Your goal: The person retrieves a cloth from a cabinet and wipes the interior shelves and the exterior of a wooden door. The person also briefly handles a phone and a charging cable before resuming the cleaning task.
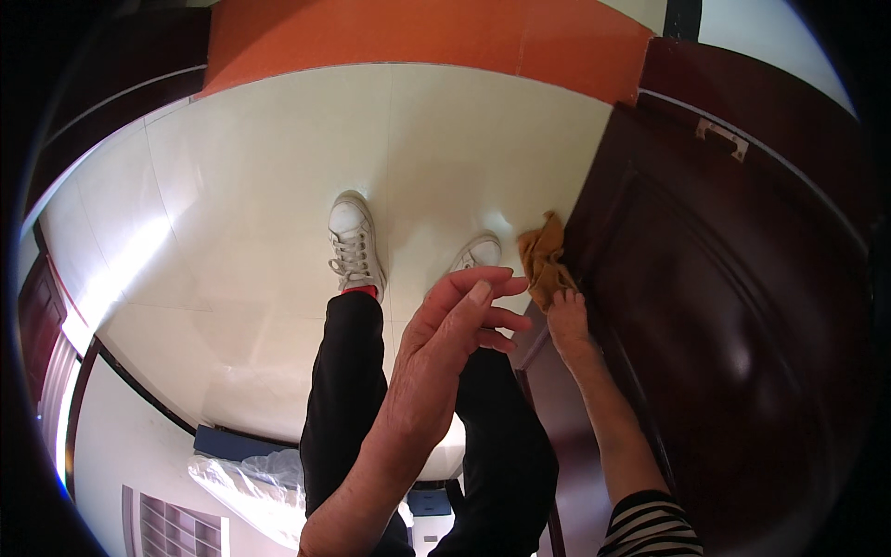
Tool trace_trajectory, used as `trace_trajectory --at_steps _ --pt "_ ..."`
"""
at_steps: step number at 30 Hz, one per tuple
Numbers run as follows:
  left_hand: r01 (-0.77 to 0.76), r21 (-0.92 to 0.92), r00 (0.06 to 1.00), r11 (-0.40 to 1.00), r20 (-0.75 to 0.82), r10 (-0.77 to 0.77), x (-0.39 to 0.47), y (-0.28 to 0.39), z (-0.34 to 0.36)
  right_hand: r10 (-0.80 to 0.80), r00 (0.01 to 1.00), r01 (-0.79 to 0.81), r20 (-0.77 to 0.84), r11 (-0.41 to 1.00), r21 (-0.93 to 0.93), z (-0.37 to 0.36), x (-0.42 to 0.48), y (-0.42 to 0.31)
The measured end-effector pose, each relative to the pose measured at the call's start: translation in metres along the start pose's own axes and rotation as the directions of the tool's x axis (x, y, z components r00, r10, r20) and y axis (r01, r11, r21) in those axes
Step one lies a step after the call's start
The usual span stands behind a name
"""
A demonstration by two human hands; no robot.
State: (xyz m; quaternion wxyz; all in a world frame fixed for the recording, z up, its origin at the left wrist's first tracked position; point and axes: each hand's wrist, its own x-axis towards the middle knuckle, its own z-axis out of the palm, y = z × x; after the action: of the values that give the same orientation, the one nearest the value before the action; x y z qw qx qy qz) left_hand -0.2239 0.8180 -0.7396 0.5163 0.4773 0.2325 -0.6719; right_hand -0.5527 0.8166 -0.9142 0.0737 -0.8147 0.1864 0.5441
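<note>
My right hand (pixel 569 326) is shut on a crumpled brown cloth (pixel 543 259), its fingers bunched at the cloth's lower end. The cloth is beside the edge of a dark reddish-brown wooden door (pixel 696 313); whether it presses on the door, I cannot tell. My left hand (pixel 456 324) is raised in front of my legs with nothing in it. Its fingers are bent and apart, pointing towards the cloth without holding it. Part of the shoe behind is hidden by this hand.
I stand in white lace-up shoes (pixel 351 233) on glossy cream floor tiles (pixel 264 181). An orange floor strip (pixel 418 35) crosses the doorway. The dark door frame (pixel 766 97) bears a metal strike plate (pixel 724 139). Clear plastic sheeting (pixel 257 487) and a shelf unit (pixel 181 526) are behind me.
</note>
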Motion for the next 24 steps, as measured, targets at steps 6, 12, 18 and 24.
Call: trace_trajectory --at_steps 6,12,18,24 --pt "-0.024 0.024 1.000 0.999 0.001 0.024 -0.002 -0.004 0.002 -0.070 0.980 0.104 0.186 0.979 -0.176 0.024 -0.030 -0.018" --pt "-0.070 0.090 0.997 0.993 -0.018 0.072 -0.001 -0.015 -0.015 -0.057 0.996 0.065 0.071 0.991 -0.116 0.026 -0.086 -0.009" --pt "0.062 0.292 0.982 0.954 -0.189 -0.006 -0.030 -0.062 -0.077 0.012 1.000 -0.007 0.025 0.981 -0.192 -0.119 -0.137 0.051" --pt "0.057 0.451 0.990 0.891 -0.143 0.009 -0.112 -0.056 -0.071 0.129 0.988 -0.141 -0.080 0.978 -0.156 -0.123 -0.232 0.049"
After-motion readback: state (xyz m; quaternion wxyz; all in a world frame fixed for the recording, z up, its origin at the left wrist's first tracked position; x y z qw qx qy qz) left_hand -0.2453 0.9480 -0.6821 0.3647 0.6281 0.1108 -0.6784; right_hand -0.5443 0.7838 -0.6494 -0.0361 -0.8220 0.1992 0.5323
